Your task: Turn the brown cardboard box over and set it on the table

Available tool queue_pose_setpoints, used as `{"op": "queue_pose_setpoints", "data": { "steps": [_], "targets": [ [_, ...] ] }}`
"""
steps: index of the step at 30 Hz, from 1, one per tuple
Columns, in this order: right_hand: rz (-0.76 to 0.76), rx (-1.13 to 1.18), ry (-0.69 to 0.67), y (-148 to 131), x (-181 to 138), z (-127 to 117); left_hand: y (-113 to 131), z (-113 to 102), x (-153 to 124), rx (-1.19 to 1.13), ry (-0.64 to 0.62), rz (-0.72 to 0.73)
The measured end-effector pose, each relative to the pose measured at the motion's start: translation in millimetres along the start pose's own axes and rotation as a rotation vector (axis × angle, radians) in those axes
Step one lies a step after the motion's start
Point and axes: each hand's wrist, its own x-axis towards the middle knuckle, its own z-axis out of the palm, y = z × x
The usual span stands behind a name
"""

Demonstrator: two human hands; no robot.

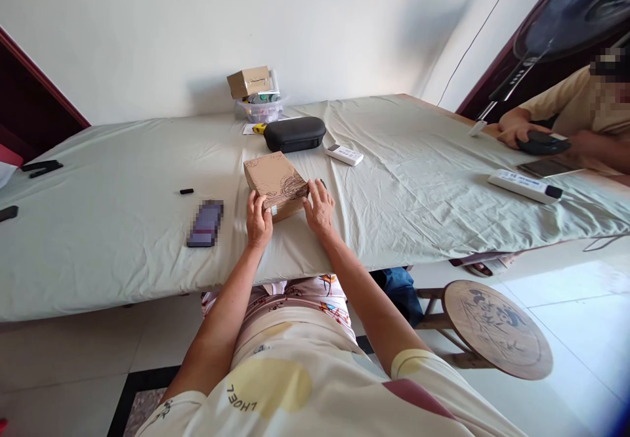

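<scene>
Partly, the hands (259,225) hide the cardboard box (273,174).

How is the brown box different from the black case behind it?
The box is brown with dark line drawings; the case is plain black. The box has straight edges and corners, while the case has rounded ends. The left hand and right hand touch the box; neither touches the case. Both are on the pale green cloth.

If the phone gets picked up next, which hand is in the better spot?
Probably the left hand: the phone lies on that side of the patterned cardboard box, farther from the right hand. Both hands are at the box, though.
</scene>
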Motion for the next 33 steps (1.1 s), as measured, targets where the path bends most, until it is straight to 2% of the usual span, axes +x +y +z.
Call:
{"op": "queue_pose_setpoints", "data": {
  "steps": [4, 6, 9, 12, 15, 17, 20, 26, 29, 33],
  "targets": [
    [0.113, 0.199, -0.159, 10, -2, 12, -2, -3, 2, -0.083, 0.021, -0.023],
    [0.118, 0.252, -0.173, 9, -3, 15, -4, -5, 3, -0.133, 0.036, -0.055],
    [0.107, 0.367, -0.052, 3, -2, 12, -8, -4, 3, -0.246, 0.069, -0.154],
    [0.097, 0.489, 0.109, -3, 1, 2, -10, -3, 2, -0.351, 0.036, -0.282],
    [0.069, 0.588, 0.213, -8, 1, -7, -11, -2, 1, -0.256, 0.005, -0.281],
    [0.045, 0.627, 0.223, -10, 1, -9, -10, -2, 0, -0.115, 0.029, -0.230],
    [0.027, 0.653, 0.126, -11, -1, -4, -9, -2, -1, 0.043, 0.036, -0.227],
    [-0.044, 0.594, -0.245, -10, -7, 13, -12, -2, 0, 0.119, -0.063, -0.403],
    [-0.048, 0.470, -0.308, -9, -9, 16, -16, -2, -1, 0.097, -0.056, -0.410],
    [-0.130, 0.344, -0.303, -10, -10, 11, -18, 0, -2, 0.053, -0.040, -0.365]
  ]
}}
